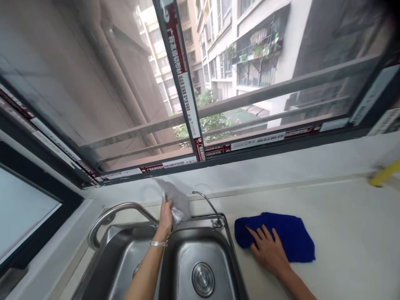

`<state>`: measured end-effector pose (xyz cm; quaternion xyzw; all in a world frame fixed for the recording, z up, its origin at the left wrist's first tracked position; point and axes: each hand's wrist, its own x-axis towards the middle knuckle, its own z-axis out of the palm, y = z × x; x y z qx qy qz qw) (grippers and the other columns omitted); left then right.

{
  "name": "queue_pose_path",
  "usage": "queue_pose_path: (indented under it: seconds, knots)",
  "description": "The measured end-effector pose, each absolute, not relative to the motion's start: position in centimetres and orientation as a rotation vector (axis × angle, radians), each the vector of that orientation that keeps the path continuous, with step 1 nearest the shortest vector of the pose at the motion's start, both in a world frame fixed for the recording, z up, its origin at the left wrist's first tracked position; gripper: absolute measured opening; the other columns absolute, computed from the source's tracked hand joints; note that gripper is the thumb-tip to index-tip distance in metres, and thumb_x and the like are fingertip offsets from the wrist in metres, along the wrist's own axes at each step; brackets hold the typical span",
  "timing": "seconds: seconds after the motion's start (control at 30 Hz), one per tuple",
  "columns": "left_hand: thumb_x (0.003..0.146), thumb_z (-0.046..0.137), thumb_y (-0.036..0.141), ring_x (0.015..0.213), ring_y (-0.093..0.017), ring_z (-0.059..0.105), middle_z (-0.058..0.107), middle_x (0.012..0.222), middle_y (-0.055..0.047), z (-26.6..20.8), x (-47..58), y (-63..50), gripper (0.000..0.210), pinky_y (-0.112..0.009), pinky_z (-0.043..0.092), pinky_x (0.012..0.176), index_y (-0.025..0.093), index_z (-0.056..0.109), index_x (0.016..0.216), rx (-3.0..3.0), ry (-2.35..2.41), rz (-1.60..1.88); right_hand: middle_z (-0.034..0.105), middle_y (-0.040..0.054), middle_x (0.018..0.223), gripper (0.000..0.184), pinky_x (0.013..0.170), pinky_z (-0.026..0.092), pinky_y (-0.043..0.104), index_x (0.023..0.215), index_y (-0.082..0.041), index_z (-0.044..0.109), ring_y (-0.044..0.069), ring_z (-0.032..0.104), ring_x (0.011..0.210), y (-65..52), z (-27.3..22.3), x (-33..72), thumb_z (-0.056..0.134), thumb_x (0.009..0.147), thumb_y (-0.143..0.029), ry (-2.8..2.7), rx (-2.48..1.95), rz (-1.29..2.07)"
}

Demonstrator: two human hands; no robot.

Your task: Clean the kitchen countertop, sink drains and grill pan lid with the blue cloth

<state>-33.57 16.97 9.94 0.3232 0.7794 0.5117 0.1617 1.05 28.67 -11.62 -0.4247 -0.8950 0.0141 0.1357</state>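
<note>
My left hand [166,216] reaches over the back of the sink, its fingers closed on a crumpled pale grey sheet with a silvery patch [179,202], which looks like plastic wrap. The sheet hangs in front of the low wall behind the faucet deck; its exact kind is unclear. On the counter right of the sink, my right hand [271,248] rests palm down on a folded dark blue cloth [295,237]. Its fingers are spread over the cloth's left part, and the thumb side lies along the near edge.
A steel double-bowl sink [233,256] is set in the pale counter [350,233]. The curved main faucet [96,227] arches over the left bowl, and a thin small tap [215,212] stands at the back right corner. Behind is a framed window [200,154]. A yellow pipe [386,173] rises at far right.
</note>
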Motion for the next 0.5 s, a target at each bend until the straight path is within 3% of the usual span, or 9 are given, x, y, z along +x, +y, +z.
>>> queue_pose_path:
  seconds: [0.17,0.27,0.37,0.43,0.5]
  knots:
    - [0.087,0.037,0.021,0.13,-0.025,0.05,0.051,0.147,-0.007,13.6,-31.5,21.6,0.062,-0.04,0.036,0.114,0.021,0.034,0.149,1.568,2.159,1.16,0.064,0.0087,0.131,0.053,0.115,0.023,0.06,0.141,-0.027,0.055,0.035,0.043,0.136,25.0,-11.2,3.4,0.045,0.089,-0.034,-2.576,-1.246,0.042]
    - [0.084,0.052,0.024,0.13,-0.025,0.051,0.058,0.139,-0.006,13.7,-29.7,23.6,0.051,-0.038,0.036,0.114,0.026,0.055,0.135,1.877,2.057,0.8,0.064,0.0086,0.131,0.052,0.115,0.025,0.061,0.14,-0.027,0.056,0.036,0.045,0.135,23.3,-10.8,4.0,0.046,0.089,-0.034,-2.557,-1.278,0.048]
    - [0.079,0.068,0.045,0.123,-0.036,0.055,0.062,0.129,-0.014,13.3,-28.7,24.2,0.049,-0.051,0.04,0.11,0.023,0.065,0.123,1.989,2.067,0.512,0.065,0.0088,0.131,0.051,0.114,0.026,0.062,0.14,-0.027,0.056,0.036,0.045,0.135,21.5,-10.5,4.3,0.047,0.09,-0.033,-2.527,-1.343,0.051]
    - [0.084,0.06,0.057,0.118,-0.035,0.057,0.063,0.126,-0.014,13.2,-28.8,24.3,0.051,-0.051,0.042,0.107,0.023,0.066,0.122,2.029,2.066,0.417,0.065,0.009,0.13,0.051,0.114,0.027,0.062,0.141,-0.027,0.055,0.037,0.046,0.134,20.2,-10.4,4.9,0.047,0.092,-0.035,-2.519,-1.372,0.074]
    - [0.096,0.041,0.054,0.111,-0.029,0.06,0.067,0.115,-0.012,13.1,-29.2,24.5,0.046,-0.044,0.046,0.103,0.024,0.069,0.116,2.062,2.042,0.372,0.065,0.0076,0.13,0.047,0.113,0.03,0.06,0.139,-0.029,0.057,0.036,0.048,0.133,19.0,-10.3,6.2,0.046,0.095,-0.041,-2.541,-1.349,0.143]
